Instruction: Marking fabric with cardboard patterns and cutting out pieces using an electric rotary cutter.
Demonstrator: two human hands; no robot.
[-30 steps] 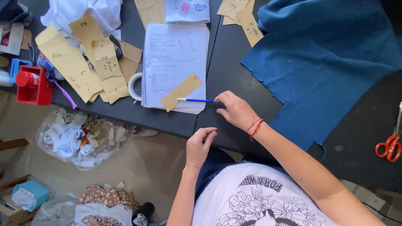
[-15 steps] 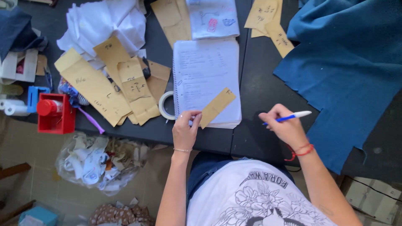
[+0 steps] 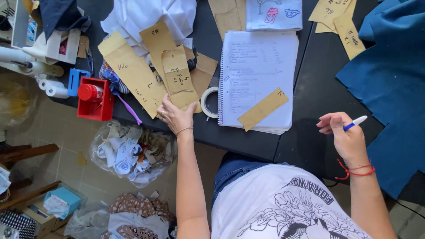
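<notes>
Left hand (image 3: pixel 175 116) now on pattern pieces (image 3: pixel 179 84).

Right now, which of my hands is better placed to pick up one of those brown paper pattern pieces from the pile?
Left. Your left hand already rests on the brown paper pattern pieces, fingers spread on the nearest one. Your right hand holds a blue pen off to the right, beyond the spiral notebook.

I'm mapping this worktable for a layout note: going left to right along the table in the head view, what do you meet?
Red box → left hand on the brown paper pattern pieces → tape roll → spiral notebook → right hand holding a blue pen → blue fabric.
</notes>
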